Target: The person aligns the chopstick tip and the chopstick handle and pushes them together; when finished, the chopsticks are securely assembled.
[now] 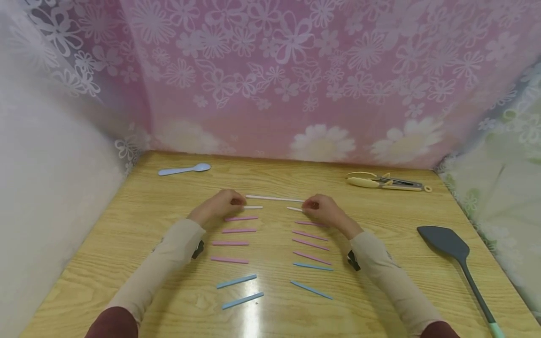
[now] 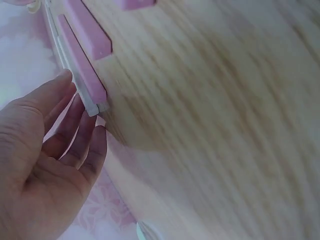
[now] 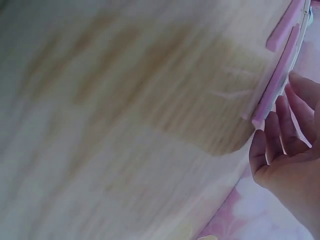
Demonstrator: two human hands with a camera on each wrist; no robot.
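A long thin white stick (image 1: 274,198) spans the gap between my two hands near the middle of the table. My left hand (image 1: 221,205) pinches its left end between thumb and fingertips, while my right hand (image 1: 324,210) grips the right end. Just nearer than it lie two short white sticks (image 1: 253,207), one beside each hand. In the left wrist view the left hand (image 2: 55,145) has its thumb against the white stick edges, close to a pink stick (image 2: 82,60). The right wrist view has the right hand (image 3: 292,130) beside another pink stick (image 3: 280,75); its exact contact is partly hidden.
Two columns of pink sticks (image 1: 230,243) and blue sticks (image 1: 313,266) lie nearer me. A pale blue spoon (image 1: 183,170) lies back left, yellow-tipped tongs (image 1: 386,182) back right, and a dark spatula (image 1: 445,241) at right. A floral curtain (image 1: 270,94) hangs behind the wooden table (image 1: 127,225).
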